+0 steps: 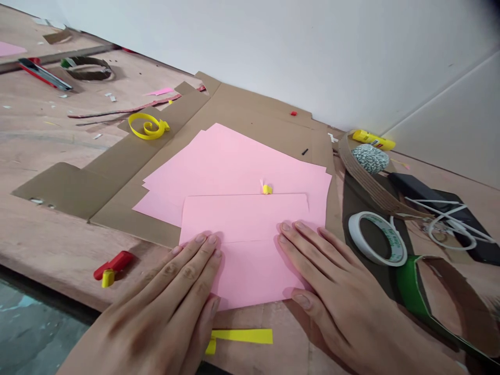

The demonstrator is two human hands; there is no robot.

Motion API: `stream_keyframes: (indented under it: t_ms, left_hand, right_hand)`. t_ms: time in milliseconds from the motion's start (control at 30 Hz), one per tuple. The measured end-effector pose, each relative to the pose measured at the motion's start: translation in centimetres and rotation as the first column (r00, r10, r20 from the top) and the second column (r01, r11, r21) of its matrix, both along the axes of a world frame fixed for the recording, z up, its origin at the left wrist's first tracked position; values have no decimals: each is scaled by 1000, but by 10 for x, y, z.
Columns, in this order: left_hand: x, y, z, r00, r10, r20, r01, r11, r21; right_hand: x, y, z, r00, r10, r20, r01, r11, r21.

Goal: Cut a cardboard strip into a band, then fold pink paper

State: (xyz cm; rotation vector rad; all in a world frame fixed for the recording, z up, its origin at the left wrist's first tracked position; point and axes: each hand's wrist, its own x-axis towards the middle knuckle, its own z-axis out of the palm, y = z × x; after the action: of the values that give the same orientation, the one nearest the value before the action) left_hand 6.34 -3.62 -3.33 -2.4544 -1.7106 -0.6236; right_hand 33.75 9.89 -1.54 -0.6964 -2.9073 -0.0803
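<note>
A plywood workbench [58,239] is stretching across the scene, and a white wall [312,57] is rising along its far edge; a flattened brown cardboard sheet [250,107] is lying in the middle of the bench, with loose pink paper sheets [234,161] fanned and overlapping on top of it; a folded pink paper [246,250] is resting over them on the near side, its near edge reaching past the cardboard onto the bare bench.

The left hand [164,291] and the right hand [336,281] are both lying flat on the folded pink paper, 1 at its left end and 1 at its right; neither is clenched or grasping anything, and the fingers [195,255] are spread and pressing down on the paper.

To the right, a coiled cardboard strip [363,172] is curving around a ball of twine [370,159], with a yellow glue stick [373,139] just beyond; a white tape roll [377,239] is lying nearer the right hand, beside a green strip [410,286].

To the far left, a red craft knife [42,73] is lying on the bench; a yellow paper coil [146,126] is sitting on the cardboard; a yellow paper strip [242,336] is lying near the hands, and a small yellow scrap [267,189] is resting on the pink sheets.
</note>
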Motion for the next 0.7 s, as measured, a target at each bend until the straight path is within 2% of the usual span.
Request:
stream_keyframes:
  t_ms: [267,533,700]
  left_hand:
    - [-6,2,-1,994,-65,-84,65,998,-7]
    - [-11,4,2,977,-57,-206,49,998,-46]
    - [-4,1,0,983,-16,-180,17,1000,3]
  right_hand:
    - [4,2,-5,999,-15,40,17,998,-52]
    - [3,3,-5,999,-7,44,9,998,-56]
    - [3,3,-6,999,-4,49,8,997,-73]
